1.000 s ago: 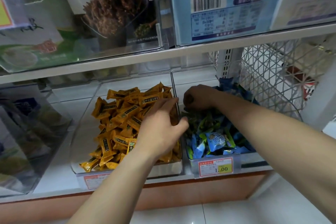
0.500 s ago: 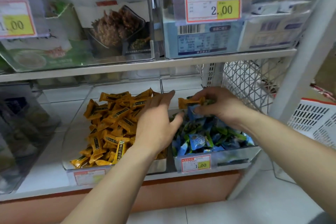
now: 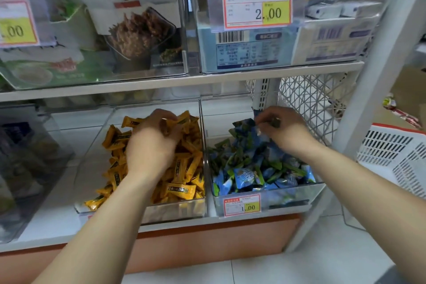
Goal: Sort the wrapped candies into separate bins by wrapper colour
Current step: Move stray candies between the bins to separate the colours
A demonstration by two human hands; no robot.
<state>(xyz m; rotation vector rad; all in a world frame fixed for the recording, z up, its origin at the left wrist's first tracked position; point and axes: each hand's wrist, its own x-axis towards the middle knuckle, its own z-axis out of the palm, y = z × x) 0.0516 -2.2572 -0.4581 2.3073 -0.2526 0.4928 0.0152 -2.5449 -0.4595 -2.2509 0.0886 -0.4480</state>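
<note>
Head camera, looking down on the lower shelf (image 3: pixel 57 221), where two clear bins sit side by side at its right end. The left hand (image 3: pixel 151 145) is sunk into the yellow candies (image 3: pixel 182 180) toward the back of the left bin (image 3: pixel 175 211). Its fingers are curled down into the heap, but I cannot tell whether they've got one, it's too blurred. Over at the back right corner of the right bin (image 3: pixel 288 200), the right hand (image 3: pixel 288 134) hovers above the blue-and-green candies (image 3: pixel 249 175), fingertips drawn together on what looks like a small dark-green candy (image 3: pixel 274 122).

Here's the danger. That pinch is light and the wrapper is slick, so a quick lift could let it slip back into the pile, or behind the bin by the wire mesh (image 3: pixel 306 99). The yellow heap is banked high against the dividing wall (image 3: pixel 202 145), and one careless rake from that buried left hand could tip pieces over into the blue side and undo the sort. Both hands are working at once, too, so a stray colour might go unnoticed. And with green and blue mixed in one bin, the wrong wrapper is easily grabbed.
</note>
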